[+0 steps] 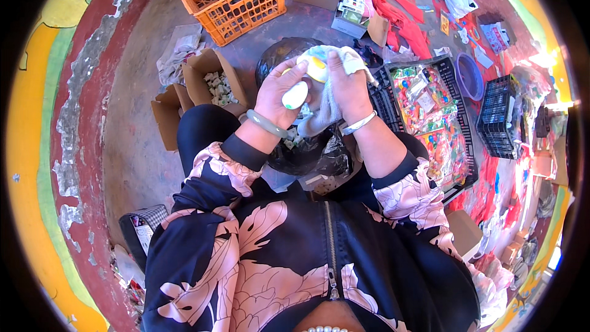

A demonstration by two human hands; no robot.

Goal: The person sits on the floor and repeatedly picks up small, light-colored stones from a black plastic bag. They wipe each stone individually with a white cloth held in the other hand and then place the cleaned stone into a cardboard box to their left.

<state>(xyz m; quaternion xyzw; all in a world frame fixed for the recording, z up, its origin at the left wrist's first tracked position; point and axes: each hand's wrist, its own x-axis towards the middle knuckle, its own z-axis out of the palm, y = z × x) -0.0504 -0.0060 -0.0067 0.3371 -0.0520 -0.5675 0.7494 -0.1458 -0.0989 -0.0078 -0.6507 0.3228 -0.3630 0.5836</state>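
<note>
While my left hand (pixel 278 89) is gripping a white and yellow toy (pixel 305 83), my right hand (pixel 348 83) is pressing a cloth (pixel 326 107) against it.

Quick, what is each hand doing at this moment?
Left hand: closed on a white and yellow toy.
Right hand: closed on a white cloth, pressed against the toy.

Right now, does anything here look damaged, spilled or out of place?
Yes. The red wall paint on the left is peeling in grey patches, and red cloth lies loose on the floor. The white and yellow toy in the hands looks intact.
</note>
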